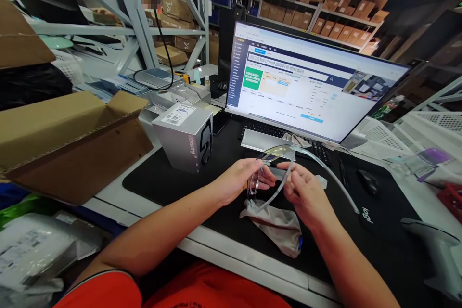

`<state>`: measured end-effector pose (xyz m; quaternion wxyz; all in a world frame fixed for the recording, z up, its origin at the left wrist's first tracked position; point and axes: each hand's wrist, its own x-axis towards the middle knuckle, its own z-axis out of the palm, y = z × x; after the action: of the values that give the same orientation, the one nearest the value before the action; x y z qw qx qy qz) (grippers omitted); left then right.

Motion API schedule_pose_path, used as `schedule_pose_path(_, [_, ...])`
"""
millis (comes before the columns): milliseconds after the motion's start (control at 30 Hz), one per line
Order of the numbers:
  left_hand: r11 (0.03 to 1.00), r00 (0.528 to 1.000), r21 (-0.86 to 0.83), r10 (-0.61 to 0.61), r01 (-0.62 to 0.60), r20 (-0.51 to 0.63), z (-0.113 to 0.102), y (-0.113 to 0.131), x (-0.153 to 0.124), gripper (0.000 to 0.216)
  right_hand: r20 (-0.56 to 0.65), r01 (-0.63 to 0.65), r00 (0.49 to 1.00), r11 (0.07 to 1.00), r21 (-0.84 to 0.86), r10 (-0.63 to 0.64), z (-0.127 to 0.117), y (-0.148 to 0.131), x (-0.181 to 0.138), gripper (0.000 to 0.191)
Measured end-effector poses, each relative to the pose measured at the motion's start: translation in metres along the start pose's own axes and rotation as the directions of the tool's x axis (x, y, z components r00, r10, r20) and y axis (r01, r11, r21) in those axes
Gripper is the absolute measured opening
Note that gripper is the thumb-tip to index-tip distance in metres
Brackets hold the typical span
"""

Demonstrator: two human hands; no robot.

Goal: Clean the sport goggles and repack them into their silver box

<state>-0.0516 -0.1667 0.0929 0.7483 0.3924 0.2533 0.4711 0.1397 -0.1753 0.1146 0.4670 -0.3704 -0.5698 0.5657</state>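
Note:
Just above the black desk mat, both hands hold a pair of clear-framed glasses (276, 155). My left hand (245, 178) is closed around the frame near one lens. The fingers of my right hand (301, 185) pinch one temple arm, while the other temple arm stretches out to the right above the mat. Beneath the hands lies a crumpled grey cloth pouch (277, 228), with a small blue spot at its end. A silver box (180, 137) with a white label stands upright to the left of the hands.
Behind the hands are a monitor (306, 86) and a keyboard (267, 130). A mouse (368, 182) and a handheld scanner (435, 250) lie on the right. At left sits an open cardboard box (83, 154), with wrapped parcels (43, 250) below. A person is partly visible behind the metal rack (140, 33).

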Motion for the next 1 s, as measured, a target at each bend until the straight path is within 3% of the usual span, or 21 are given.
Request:
schedule_pose_path(100, [0.993,0.996,-0.103,-0.063,0.055,-0.070,0.003,0.003,0.001,0.049,0.057,0.155,0.986,0.987,0.032,-0.157,0.004,-0.005,-0.012,0.026])
schedule_pose_path(167, [0.963,0.977,-0.246,-0.152,0.112,-0.150,0.004,0.009,0.003,0.047,0.092,0.357,0.932,0.930,-0.085,-0.349,0.007,-0.013,-0.025,0.017])
schedule_pose_path(200, [0.943,0.963,-0.307,-0.194,0.130,-0.189,0.004,0.012,0.004,0.049,0.149,0.485,0.874,0.855,-0.185,-0.463,0.008,-0.018,-0.031,0.013])
schedule_pose_path(267, [0.912,0.938,-0.376,-0.262,0.163,-0.227,0.005,0.019,0.006,0.059,0.345,0.726,0.686,0.574,-0.380,-0.640,0.010,-0.026,-0.041,0.018])
schedule_pose_path(333, [0.899,0.934,-0.378,-0.308,0.224,-0.181,0.005,0.021,0.005,0.065,0.502,0.829,0.521,0.267,-0.492,-0.690,0.009,-0.032,-0.042,0.038])
schedule_pose_path(367, [0.896,0.936,-0.362,-0.323,0.256,-0.137,0.005,0.021,0.004,0.066,0.528,0.826,0.488,0.174,-0.535,-0.695,0.006,-0.034,-0.039,0.043])
schedule_pose_path(433, [0.900,0.944,-0.324,-0.325,0.290,-0.056,0.005,0.018,0.002,0.067,0.507,0.777,0.507,0.115,-0.619,-0.697,-0.003,-0.034,-0.029,0.038])
schedule_pose_path(567, [0.920,0.957,-0.265,-0.282,0.290,0.070,0.002,0.008,-0.002,0.060,0.351,0.616,0.591,0.125,-0.778,-0.726,-0.023,-0.028,-0.009,0.020])
schedule_pose_path(700, [0.941,0.967,-0.228,-0.231,0.250,0.110,0.001,0.004,-0.004,0.052,0.089,0.412,0.658,0.258,-0.874,-0.748,-0.022,-0.020,-0.006,0.005])
schedule_pose_path(800, [0.959,0.972,-0.172,-0.207,0.224,0.113,0.004,0.000,-0.006,0.053,-0.002,0.350,0.700,0.346,-0.870,-0.714,-0.014,-0.013,-0.007,0.009])
schedule_pose_path(867, [0.969,0.975,-0.135,-0.191,0.206,0.112,0.007,-0.004,-0.008,0.054,-0.010,0.327,0.699,0.333,-0.884,-0.715,-0.011,-0.010,-0.006,0.012])
schedule_pose_path(1000, [0.975,0.978,-0.097,-0.190,0.198,0.091,0.012,-0.010,-0.012,0.055,0.010,0.268,0.654,0.220,-0.938,-0.756,-0.013,-0.010,-0.006,0.015])
